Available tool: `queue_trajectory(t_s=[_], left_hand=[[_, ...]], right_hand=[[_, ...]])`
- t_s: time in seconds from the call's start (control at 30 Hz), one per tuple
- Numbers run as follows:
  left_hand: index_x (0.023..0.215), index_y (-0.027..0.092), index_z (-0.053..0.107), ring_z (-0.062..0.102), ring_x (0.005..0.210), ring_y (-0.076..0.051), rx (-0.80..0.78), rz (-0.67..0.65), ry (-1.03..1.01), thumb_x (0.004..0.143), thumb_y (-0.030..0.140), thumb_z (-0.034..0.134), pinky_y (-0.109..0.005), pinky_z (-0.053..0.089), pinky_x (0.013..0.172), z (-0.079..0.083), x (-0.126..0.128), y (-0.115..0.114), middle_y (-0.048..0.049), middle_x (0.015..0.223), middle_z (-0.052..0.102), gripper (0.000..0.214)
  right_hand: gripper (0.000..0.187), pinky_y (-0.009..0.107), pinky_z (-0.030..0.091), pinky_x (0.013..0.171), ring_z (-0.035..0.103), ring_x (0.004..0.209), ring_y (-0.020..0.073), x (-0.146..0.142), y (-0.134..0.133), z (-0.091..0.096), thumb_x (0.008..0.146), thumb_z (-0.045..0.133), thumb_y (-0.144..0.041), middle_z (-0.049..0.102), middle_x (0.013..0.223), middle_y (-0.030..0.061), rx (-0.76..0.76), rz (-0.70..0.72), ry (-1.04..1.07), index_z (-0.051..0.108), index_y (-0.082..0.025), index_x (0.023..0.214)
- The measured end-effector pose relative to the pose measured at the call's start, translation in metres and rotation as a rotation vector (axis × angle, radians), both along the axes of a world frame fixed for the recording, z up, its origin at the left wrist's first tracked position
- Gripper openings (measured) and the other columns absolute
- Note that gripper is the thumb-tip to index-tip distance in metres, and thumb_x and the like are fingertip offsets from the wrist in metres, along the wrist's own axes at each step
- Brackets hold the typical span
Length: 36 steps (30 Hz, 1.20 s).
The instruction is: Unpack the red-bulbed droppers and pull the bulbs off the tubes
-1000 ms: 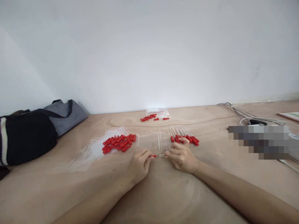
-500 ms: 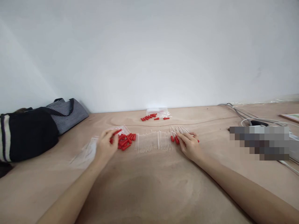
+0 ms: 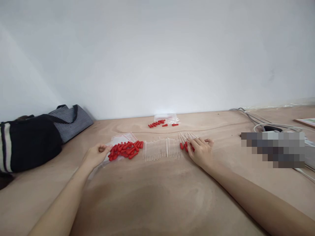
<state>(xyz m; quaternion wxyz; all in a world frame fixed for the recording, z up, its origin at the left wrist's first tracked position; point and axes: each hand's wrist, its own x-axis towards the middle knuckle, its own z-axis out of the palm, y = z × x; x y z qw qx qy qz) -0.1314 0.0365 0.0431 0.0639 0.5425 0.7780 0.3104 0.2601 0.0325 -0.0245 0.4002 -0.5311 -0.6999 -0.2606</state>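
Note:
My left hand [image 3: 96, 154] is at the left end of a loose pile of red rubber bulbs [image 3: 126, 149], fingers curled and thumb tip close to the nearest bulbs. Whatever it pinches, if anything, is hidden. Under and behind the pile lies a clear plastic bag [image 3: 128, 135]. To the right, thin clear tubes [image 3: 157, 149] lie side by side in a row. Past that row, my right hand [image 3: 201, 150] rests with bent fingers over tubes with red bulbs [image 3: 181, 146] at their near ends. Its fingertips touch the tubes, but its grip is hidden.
Farther back, more red bulbs [image 3: 154, 124] and thin tubes lie by another plastic bag [image 3: 167, 117] near the wall. A black bag [image 3: 31, 144] and a striped bag [image 3: 71, 123] stand at left. Cables [image 3: 248, 118] and a blurred-out object [image 3: 275, 147] are at right.
My left hand has moved left off the red bulbs, and the bulb seen at its fingers no longer shows there. My right hand has shifted slightly, staying over the bulbed tubes.

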Motion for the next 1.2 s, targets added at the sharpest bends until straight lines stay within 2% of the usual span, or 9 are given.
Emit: queue_trajectory(t_s=[0.1, 0.13, 0.23, 0.3, 0.37, 0.43, 0.8, 1.03, 1.2], left_hand=[[0.068, 0.019, 0.055, 0.053, 0.055, -0.017, 0.120, 0.047, 0.170, 0.070, 0.043, 0.052, -0.025, 0.036, 0.051, 0.001, 0.021, -0.005, 0.0000, 0.058, 0.056, 0.025], [0.070, 0.019, 0.055, 0.052, 0.055, -0.016, 0.181, 0.008, 0.197, 0.071, 0.042, 0.050, -0.025, 0.036, 0.051, -0.001, 0.033, -0.008, 0.0006, 0.058, 0.055, 0.024], [0.069, 0.018, 0.055, 0.052, 0.060, -0.015, 0.349, -0.350, 0.222, 0.078, 0.039, 0.046, -0.024, 0.039, 0.057, -0.015, 0.075, -0.019, -0.0004, 0.064, 0.057, 0.024], [0.070, 0.018, 0.055, 0.054, 0.066, -0.015, 0.402, -0.587, 0.287, 0.080, 0.035, 0.046, -0.026, 0.040, 0.065, -0.027, 0.100, -0.025, -0.0009, 0.066, 0.058, 0.022], [0.070, 0.018, 0.055, 0.053, 0.065, -0.015, 0.402, -0.749, 0.331, 0.082, 0.032, 0.045, -0.028, 0.040, 0.068, -0.037, 0.117, -0.028, -0.0005, 0.064, 0.058, 0.021], [0.071, 0.018, 0.056, 0.053, 0.064, -0.015, 0.382, -0.840, 0.349, 0.084, 0.029, 0.044, -0.028, 0.040, 0.067, -0.043, 0.124, -0.030, -0.0005, 0.063, 0.057, 0.021], [0.073, 0.018, 0.056, 0.052, 0.064, -0.014, 0.363, -0.886, 0.351, 0.084, 0.025, 0.045, -0.029, 0.040, 0.065, -0.045, 0.124, -0.029, -0.0014, 0.066, 0.058, 0.018], [0.073, 0.018, 0.057, 0.052, 0.063, -0.014, 0.362, -0.896, 0.340, 0.084, 0.025, 0.045, -0.029, 0.040, 0.065, -0.044, 0.123, -0.029, -0.0013, 0.065, 0.058, 0.018], [0.073, 0.017, 0.058, 0.052, 0.064, -0.015, 0.338, -0.903, 0.335, 0.084, 0.025, 0.044, -0.028, 0.040, 0.063, -0.043, 0.123, -0.030, -0.0021, 0.065, 0.058, 0.019]], right_hand=[[0.017, 0.031, 0.021, 0.074, 0.049, 0.061, 0.0111, -0.004, 0.002, 0.000, 0.079, 0.047, -0.020, 0.060, 0.056, -0.0016, 0.034, 0.032, 0.028, 0.062, -0.018, 0.070], [0.017, 0.031, 0.021, 0.074, 0.049, 0.060, 0.0109, -0.006, 0.002, 0.000, 0.079, 0.048, -0.019, 0.060, 0.054, -0.0019, 0.045, 0.044, 0.032, 0.061, -0.018, 0.068], [0.018, 0.032, 0.021, 0.075, 0.047, 0.059, 0.0109, -0.010, 0.004, -0.001, 0.077, 0.049, -0.017, 0.058, 0.050, -0.0026, 0.067, 0.075, 0.019, 0.061, -0.019, 0.063], [0.019, 0.032, 0.020, 0.074, 0.046, 0.060, 0.0112, -0.012, 0.005, -0.001, 0.077, 0.049, -0.017, 0.058, 0.050, -0.0025, 0.068, 0.085, -0.016, 0.061, -0.020, 0.062], [0.019, 0.033, 0.020, 0.074, 0.045, 0.060, 0.0114, -0.013, 0.005, -0.002, 0.077, 0.050, -0.016, 0.058, 0.051, -0.0023, 0.064, 0.083, -0.044, 0.062, -0.021, 0.062], [0.019, 0.033, 0.019, 0.074, 0.044, 0.061, 0.0113, -0.014, 0.006, -0.003, 0.077, 0.050, -0.016, 0.058, 0.052, -0.0021, 0.050, 0.082, -0.052, 0.062, -0.021, 0.063], [0.026, 0.036, 0.017, 0.075, 0.044, 0.072, 0.0154, -0.023, -0.001, 0.003, 0.082, 0.047, -0.034, 0.060, 0.064, 0.0017, -0.224, 0.120, -0.118, 0.063, -0.021, 0.066], [0.024, 0.037, 0.017, 0.078, 0.045, 0.075, 0.0154, -0.009, 0.000, 0.007, 0.082, 0.043, -0.027, 0.060, 0.075, 0.0032, -0.253, 0.091, -0.073, 0.065, -0.022, 0.076], [0.022, 0.039, 0.017, 0.080, 0.045, 0.078, 0.0160, 0.000, 0.001, 0.007, 0.080, 0.046, -0.033, 0.058, 0.080, 0.0028, -0.285, 0.072, -0.101, 0.066, -0.023, 0.076]])
